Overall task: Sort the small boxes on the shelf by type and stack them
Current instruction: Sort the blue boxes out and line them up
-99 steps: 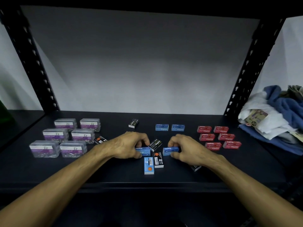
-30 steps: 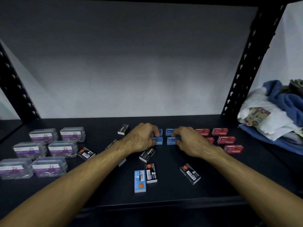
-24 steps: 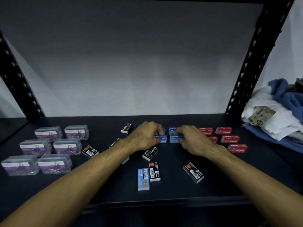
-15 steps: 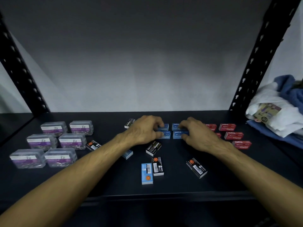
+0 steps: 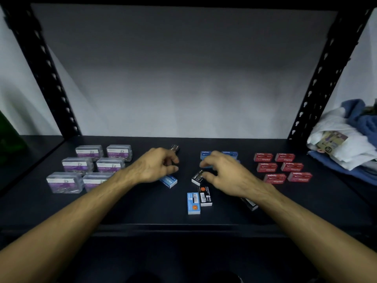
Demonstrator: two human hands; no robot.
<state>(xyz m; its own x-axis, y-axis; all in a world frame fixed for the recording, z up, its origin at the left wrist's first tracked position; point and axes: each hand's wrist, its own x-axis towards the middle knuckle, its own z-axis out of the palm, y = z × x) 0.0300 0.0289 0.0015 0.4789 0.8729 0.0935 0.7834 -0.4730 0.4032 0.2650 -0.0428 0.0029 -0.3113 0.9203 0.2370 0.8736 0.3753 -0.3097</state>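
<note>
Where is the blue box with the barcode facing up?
In the head view, the blue box lies near the shelf's front edge, centre, beside a black box, just below the right hand.

The shelf (image 5: 122, 211) is showing matte black. Left of the left hand (image 5: 157, 165), clear paper-clip boxes (image 5: 89, 167) are wearing purple-and-white labels. Right of the right hand (image 5: 226, 174), red staple boxes (image 5: 282, 167) are showing. Between the hands, blue staple boxes (image 5: 169, 180) and black staple boxes (image 5: 205, 196) are carrying orange dots and white barcodes.

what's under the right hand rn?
The right hand hovers over a black staple box, fingers at its end, partly covering the blue staple boxes behind. Whether it grips anything is hidden.
</note>
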